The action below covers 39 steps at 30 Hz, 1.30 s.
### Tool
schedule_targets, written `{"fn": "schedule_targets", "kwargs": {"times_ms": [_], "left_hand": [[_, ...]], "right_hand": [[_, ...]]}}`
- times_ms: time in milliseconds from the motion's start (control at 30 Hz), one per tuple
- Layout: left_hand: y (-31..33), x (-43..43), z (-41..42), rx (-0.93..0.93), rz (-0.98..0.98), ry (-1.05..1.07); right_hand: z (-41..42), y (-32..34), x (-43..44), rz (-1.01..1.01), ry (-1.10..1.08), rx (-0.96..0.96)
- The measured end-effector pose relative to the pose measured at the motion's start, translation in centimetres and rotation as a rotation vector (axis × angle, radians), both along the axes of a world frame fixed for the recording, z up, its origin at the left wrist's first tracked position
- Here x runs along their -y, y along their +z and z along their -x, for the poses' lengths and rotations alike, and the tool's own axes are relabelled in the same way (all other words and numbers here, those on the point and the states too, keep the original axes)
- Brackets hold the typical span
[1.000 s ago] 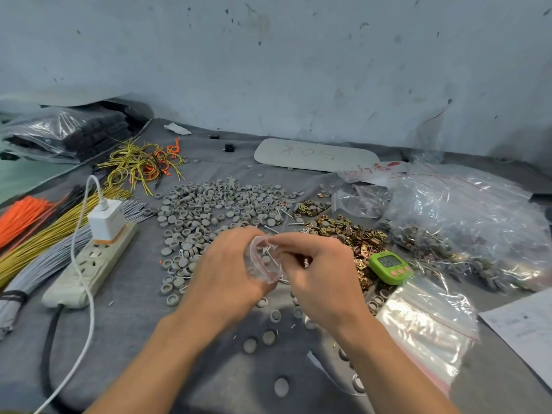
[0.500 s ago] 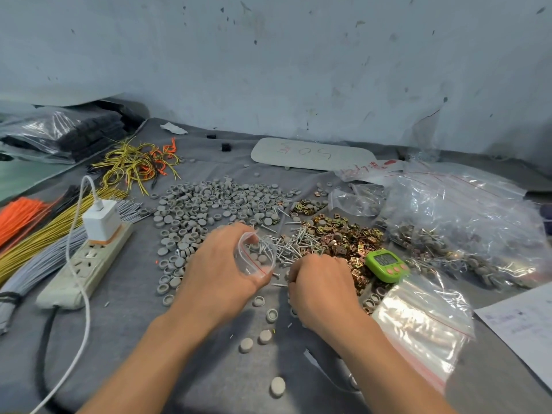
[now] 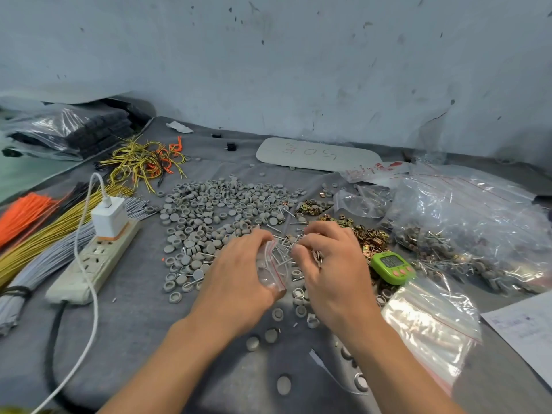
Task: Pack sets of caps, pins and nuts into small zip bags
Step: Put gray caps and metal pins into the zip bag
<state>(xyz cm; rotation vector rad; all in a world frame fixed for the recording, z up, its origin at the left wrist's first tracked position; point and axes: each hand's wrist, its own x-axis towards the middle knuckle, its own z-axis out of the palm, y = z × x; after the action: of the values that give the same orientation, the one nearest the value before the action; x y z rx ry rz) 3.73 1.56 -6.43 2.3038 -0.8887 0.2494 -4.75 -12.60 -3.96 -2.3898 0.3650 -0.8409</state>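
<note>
Head view of a packing table (image 3: 134,324) covered in grey cloth. The left hand (image 3: 239,282) grips a small clear zip bag (image 3: 273,270) with a red seal line. Its fingers (image 3: 254,239) curl round the bag's far side, and the mouth is turned toward the right hand (image 3: 334,270). The right fingers (image 3: 303,249) are curled down at the bag's mouth, over a heap of pins (image 3: 286,234) — whether they pinch a pin cannot be told. Pins show through the bag's clear wall, inside it or behind it. Grey caps (image 3: 215,210) lie spread behind and left of the hands, with loose ones in front of the wrists. Brass-coloured nuts (image 3: 370,234) lie just right of the pins. A green timer (image 3: 391,265) sits beside the right hand, a stack of spare bags (image 3: 430,327) lies near the right forearm, and a large bag (image 3: 472,222) of mixed parts is further right. At left — a power strip (image 3: 95,258) with a white charger (image 3: 109,216) plugged in, beside bundled wires (image 3: 44,237).
</note>
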Motion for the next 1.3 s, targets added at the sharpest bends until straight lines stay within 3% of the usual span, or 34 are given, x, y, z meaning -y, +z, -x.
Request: {"fn": "schedule_targets", "kwargs": {"times_ms": [133, 233, 367, 567, 767, 933, 1033, 1100, 1233, 1300], "left_hand": [[-0.1, 0.3, 0.1, -0.048, 0.039, -0.030], [0.2, 0.1, -0.2, -0.066, 0.067, -0.025], [0.7, -0.3, -0.6, -0.085, 0.106, 0.032], [1.3, -0.8, -1.0, -0.099, 0.172, 0.068], [1.6, -0.9, -1.0, -0.093, 0.162, 0.077], [1.5, -0.8, -1.0, -0.084, 0.118, 0.077], [1.5, -0.9, -1.2, -0.082, 0.108, 0.077], [1.5, -0.9, -1.2, -0.084, 0.104, 0.078], [1.3, -0.6, -0.8, -0.075, 0.092, 0.080], [1.2, -0.3, -0.5, -0.067, 0.071, 0.067]], "right_hand": [[-1.0, -0.3, -1.0, -0.039, 0.101, -0.061], [-1.1, -0.3, -1.1, -0.190, 0.138, -0.042], [-0.4, 0.0, 1.2, -0.181, -0.064, 0.093], [-0.1, -0.7, 3.5, 0.080, -0.188, -0.616], [-1.0, -1.5, 2.5, 0.212, -0.114, -0.566], [-1.4, -1.0, 2.4, 0.094, -0.127, -0.646], [-1.1, -0.8, 2.5, 0.088, -0.207, -0.578], [-0.7, -0.8, 2.6, 0.047, -0.248, -0.396], [-0.2, 0.3, 2.5, -0.316, -0.008, 0.063], [0.1, 0.9, 1.8, -0.317, 0.112, 0.165]]}}
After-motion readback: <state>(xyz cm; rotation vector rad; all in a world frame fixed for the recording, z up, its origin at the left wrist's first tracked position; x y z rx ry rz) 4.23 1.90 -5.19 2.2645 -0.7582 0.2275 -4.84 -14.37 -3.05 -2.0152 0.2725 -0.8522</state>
